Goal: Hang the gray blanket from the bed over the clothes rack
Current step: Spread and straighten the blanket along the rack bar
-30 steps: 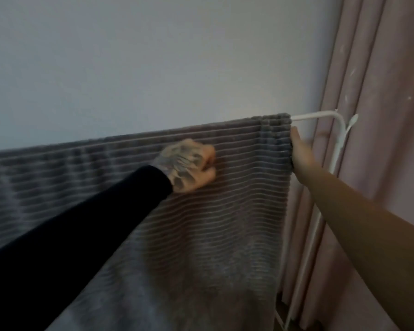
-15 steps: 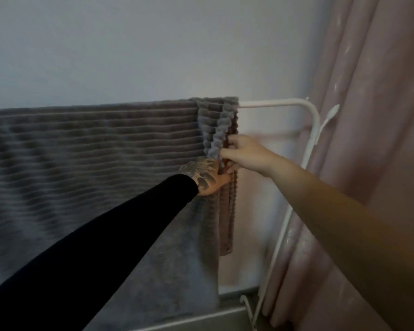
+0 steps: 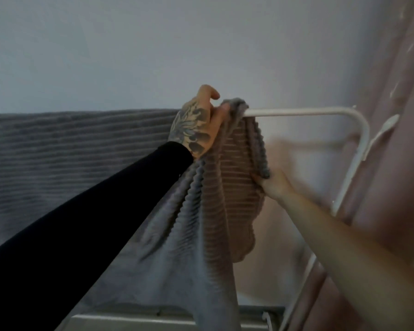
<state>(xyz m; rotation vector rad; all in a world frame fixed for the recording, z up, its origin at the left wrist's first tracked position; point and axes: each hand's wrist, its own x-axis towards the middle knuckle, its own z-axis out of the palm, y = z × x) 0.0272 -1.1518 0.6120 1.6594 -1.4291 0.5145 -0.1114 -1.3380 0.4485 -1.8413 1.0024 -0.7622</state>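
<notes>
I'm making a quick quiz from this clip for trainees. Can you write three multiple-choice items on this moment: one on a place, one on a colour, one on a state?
1. Where is the left hand?
A. at the white metal top rail of the rack
B. on the pink curtain
C. on the floor

2. What colour is the ribbed plush blanket?
A. green
B. gray
C. yellow

3. How does the blanket's right end lie?
A. spread flat
B. bunched in folds
C. rolled on the floor

Answers: 1 A, its grip pinches blanket at the rail. 2 B, gray ribs run along the draped part. 3 B, folds hang between the left hand and the right hand.
</notes>
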